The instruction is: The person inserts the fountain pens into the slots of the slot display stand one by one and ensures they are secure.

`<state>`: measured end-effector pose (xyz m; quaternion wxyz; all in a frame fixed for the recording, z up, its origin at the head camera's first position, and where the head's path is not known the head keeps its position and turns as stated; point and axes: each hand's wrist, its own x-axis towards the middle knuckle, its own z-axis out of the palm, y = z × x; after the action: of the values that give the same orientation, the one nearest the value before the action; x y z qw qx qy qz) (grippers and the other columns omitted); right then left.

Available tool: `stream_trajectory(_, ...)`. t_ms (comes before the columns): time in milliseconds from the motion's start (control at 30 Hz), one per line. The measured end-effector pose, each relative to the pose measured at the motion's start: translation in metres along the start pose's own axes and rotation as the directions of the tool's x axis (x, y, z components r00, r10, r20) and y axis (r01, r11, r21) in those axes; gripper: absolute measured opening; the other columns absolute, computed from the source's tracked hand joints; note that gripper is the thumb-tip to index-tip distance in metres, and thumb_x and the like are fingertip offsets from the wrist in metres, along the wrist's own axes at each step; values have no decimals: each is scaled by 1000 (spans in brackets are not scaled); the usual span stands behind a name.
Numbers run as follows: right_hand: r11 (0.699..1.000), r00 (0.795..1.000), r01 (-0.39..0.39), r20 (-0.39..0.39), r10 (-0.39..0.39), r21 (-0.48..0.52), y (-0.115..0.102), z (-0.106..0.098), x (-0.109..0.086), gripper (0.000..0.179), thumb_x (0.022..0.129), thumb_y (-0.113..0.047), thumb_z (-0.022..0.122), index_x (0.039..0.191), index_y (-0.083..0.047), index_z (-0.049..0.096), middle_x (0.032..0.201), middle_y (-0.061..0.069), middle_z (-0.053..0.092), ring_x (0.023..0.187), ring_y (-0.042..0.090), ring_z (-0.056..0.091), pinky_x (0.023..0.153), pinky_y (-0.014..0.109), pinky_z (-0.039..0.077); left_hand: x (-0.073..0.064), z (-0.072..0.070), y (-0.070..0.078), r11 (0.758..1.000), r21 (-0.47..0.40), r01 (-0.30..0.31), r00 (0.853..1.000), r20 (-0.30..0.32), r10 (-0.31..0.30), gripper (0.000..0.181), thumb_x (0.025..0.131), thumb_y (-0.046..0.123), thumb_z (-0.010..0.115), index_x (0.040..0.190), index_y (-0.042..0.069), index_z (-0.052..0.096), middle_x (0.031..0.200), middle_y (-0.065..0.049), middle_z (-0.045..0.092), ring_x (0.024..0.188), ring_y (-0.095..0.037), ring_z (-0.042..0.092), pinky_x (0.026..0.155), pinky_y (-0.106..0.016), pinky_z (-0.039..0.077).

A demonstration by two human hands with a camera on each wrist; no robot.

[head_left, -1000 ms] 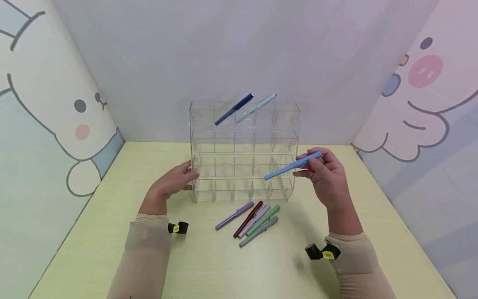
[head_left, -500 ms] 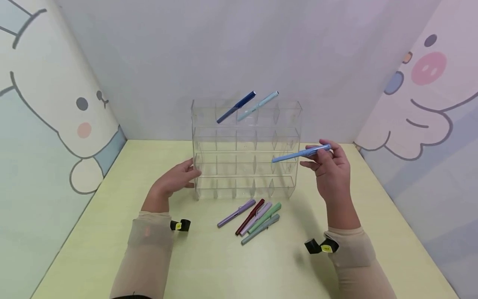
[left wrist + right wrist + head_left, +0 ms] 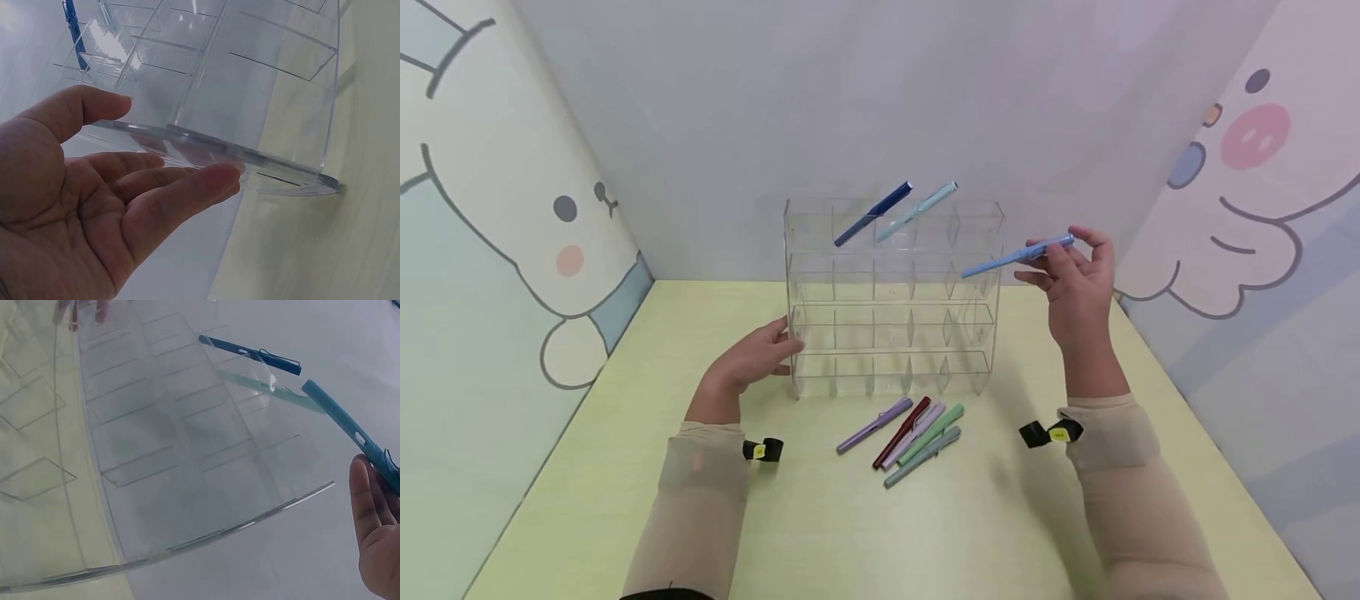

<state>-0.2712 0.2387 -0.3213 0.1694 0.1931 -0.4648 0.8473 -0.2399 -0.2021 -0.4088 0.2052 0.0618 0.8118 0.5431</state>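
Observation:
My right hand [image 3: 1078, 292] holds a light blue capped pen [image 3: 1000, 262] between thumb and fingers, raised beside the upper right of a clear acrylic rack [image 3: 891, 360]. The pen tilts, its free end pointing left toward the rack. My left hand [image 3: 752, 358] rests at the rack's left side; in the left wrist view its relaxed fingers [image 3: 181, 194] touch the outside of the side panel and the thumb lies near the edge. A dark blue pen [image 3: 872, 214] and a pale blue pen [image 3: 917, 211] lean in separate top-row compartments.
On the table in front of the rack lie a purple pen [image 3: 874, 426], a dark red pen [image 3: 901, 433], a lilac pen [image 3: 913, 436], a green pen [image 3: 931, 435] and a grey-green pen [image 3: 922, 457]. A pale wall [image 3: 722, 125] stands behind the rack.
My right hand has risen with the light blue pen and moved slightly right, from the rack's lower rows to its upper part. My left hand stays at the rack's side.

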Motion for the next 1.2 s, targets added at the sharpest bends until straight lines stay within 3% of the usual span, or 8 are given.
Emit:
stream_trajectory(300,995,999,50,-12,-51,-87,-16,15,42,41,92,-4,66,124,-6,42,106,27,67,85,34,71,72,43,62,1,0,-2,1000,-11,-13,1000,-3,13,69,102,33,50,159,25,14,151,-18,43,136,-37,45,110,-54,41)
stream_trajectory(533,992,999,50,-16,-52,-114,-23,22,63,45,89,-5,70,124,-6,42,106,26,66,84,36,72,72,43,62,1,2,-4,1000,-7,-17,1000,5,17,70,102,33,49,159,24,10,154,-18,37,137,-38,43,109,-54,41)
stream_trajectory(833,974,998,24,-44,-34,-225,-22,26,75,46,88,-10,72,124,-9,44,106,20,69,86,31,73,82,41,60,1,3,-3,1000,-2,2,1000,-4,-2,73,101,37,51,159,26,8,155,-17,37,133,-40,47,114,-58,32)
stream_trajectory(1067,979,999,15,-48,-26,-205,-17,25,78,44,87,-8,72,120,-8,44,102,21,70,84,32,73,82,38,61,1,4,-2,1000,22,16,1000,-14,-15,71,102,35,49,160,25,9,154,-15,39,125,-43,55,115,-62,27)
stream_trajectory(1200,980,1000,6,-29,-12,-199,-14,27,78,45,86,-8,73,121,-8,44,102,21,70,84,32,73,82,38,61,2,4,-2,1000,14,-3,1000,-6,3,69,103,31,47,160,23,9,153,-17,40,131,-40,50,112,-58,35)
